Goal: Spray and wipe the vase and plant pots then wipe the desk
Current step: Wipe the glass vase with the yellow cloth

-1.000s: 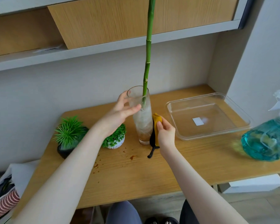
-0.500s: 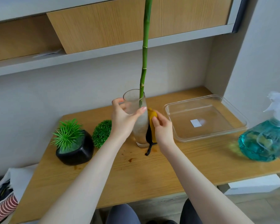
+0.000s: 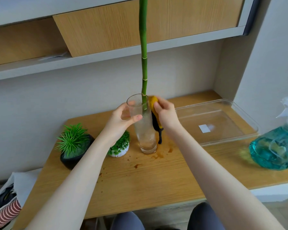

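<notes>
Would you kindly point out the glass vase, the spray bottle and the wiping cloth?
glass vase (image 3: pixel 145 130), head view, lower glass wall.
spray bottle (image 3: pixel 273 150), head view, teal body.
wiping cloth (image 3: pixel 153 100), head view, yellow upper fold.

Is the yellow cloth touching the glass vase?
Touching: the head view shows the right hand pressing the yellow cloth against the glass vase near its rim.

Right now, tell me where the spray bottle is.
The teal spray bottle stands at the desk's far right edge in the head view, just right of the clear tray.
</notes>
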